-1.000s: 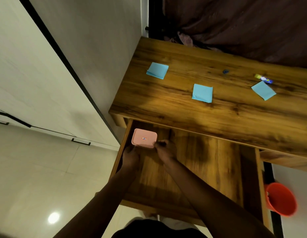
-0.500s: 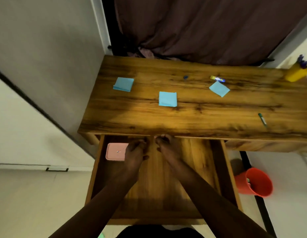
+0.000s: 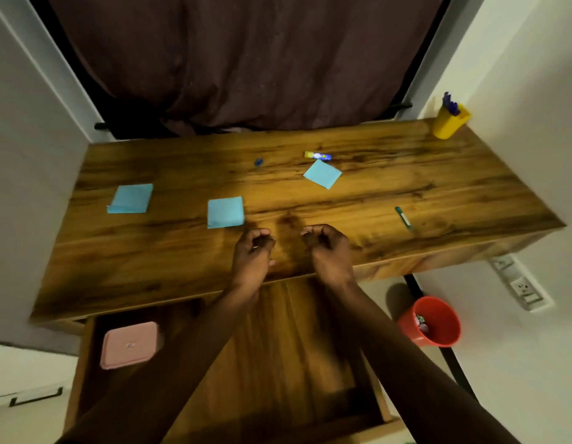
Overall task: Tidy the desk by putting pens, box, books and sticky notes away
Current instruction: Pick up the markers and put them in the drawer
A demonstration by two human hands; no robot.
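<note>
Lying flat in the drawer, rounded pink box; left hand, right hand each with curled, empty grip.

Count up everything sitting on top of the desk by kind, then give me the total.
Blue sticky-note pads: 3
Green pen: 1
Yellow-and-blue stick: 1
Small blue item, too small to identify: 1
Yellow cup holding pens: 1
Total: 7
</note>
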